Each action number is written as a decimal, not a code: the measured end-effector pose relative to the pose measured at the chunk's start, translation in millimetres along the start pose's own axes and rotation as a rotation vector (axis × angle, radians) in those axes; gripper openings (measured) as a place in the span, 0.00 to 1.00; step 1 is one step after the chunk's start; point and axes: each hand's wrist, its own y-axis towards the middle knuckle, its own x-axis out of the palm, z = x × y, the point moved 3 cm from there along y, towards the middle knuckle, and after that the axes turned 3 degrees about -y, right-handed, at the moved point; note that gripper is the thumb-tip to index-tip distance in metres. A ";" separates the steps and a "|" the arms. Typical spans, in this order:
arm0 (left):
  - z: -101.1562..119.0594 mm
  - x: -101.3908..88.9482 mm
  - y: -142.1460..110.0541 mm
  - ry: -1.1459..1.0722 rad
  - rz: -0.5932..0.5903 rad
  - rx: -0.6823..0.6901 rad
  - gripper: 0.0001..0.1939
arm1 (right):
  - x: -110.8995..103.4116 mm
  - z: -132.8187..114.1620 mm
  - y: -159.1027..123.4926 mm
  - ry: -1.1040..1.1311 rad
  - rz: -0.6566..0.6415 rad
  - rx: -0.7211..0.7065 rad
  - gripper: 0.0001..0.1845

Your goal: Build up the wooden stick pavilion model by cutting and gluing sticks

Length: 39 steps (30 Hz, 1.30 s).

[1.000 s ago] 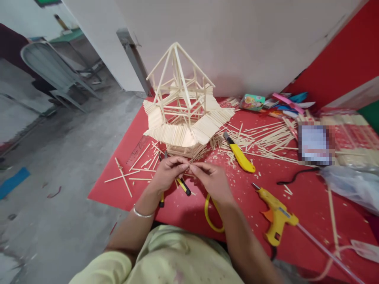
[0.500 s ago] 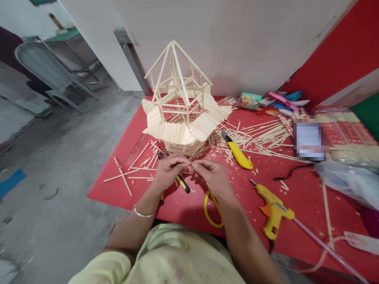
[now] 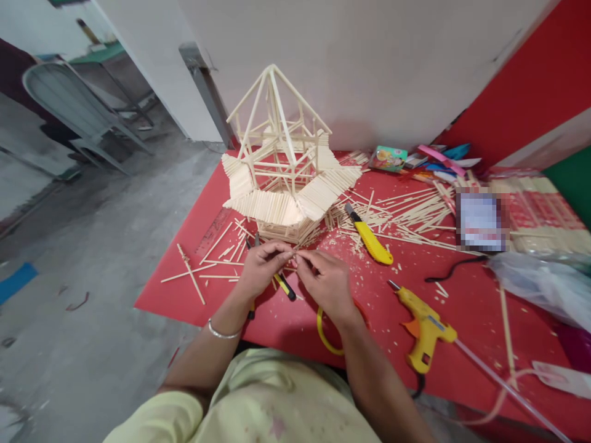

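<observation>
My left hand (image 3: 262, 266) and my right hand (image 3: 323, 280) meet fingertip to fingertip over the red table (image 3: 462, 320), both pinched on a thin short wooden stick (image 3: 295, 253) held between them. Just beyond the fingers stands a stick-built house model (image 3: 281, 178) with a pointed roof frame and slatted eaves. A silver bangle is on my left wrist. Under my hands lie black-and-yellow handled tools (image 3: 285, 287) and a yellow loop handle (image 3: 325, 326).
Loose sticks (image 3: 406, 212) litter the table right of the model. A yellow utility knife (image 3: 372, 237) and a yellow glue gun (image 3: 425, 329) lie to the right. Coloured packets (image 3: 392, 158) sit by the wall; a plastic bag (image 3: 540, 283) far right. A plastic chair (image 3: 74, 111) stands far left on the floor.
Both hands stay pinched together on the stick; the right hand has shifted slightly left and toward me. The view has barely drifted.
</observation>
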 end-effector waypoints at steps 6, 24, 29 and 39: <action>-1.7 0.8 -1.1 -0.007 0.027 -0.025 0.10 | -1.8 -2.1 0.2 -0.004 0.006 0.051 0.11; 7.8 1.0 -2.7 0.039 -0.018 0.060 0.08 | 1.1 1.2 0.5 0.041 -0.059 0.058 0.11; 0.0 1.3 -3.5 -0.091 -0.002 -0.044 0.10 | 0.9 0.7 2.0 0.074 -0.088 0.122 0.11; -5.9 1.6 -2.3 -0.241 0.014 -0.070 0.09 | 3.1 3.2 2.6 0.179 -0.124 0.219 0.10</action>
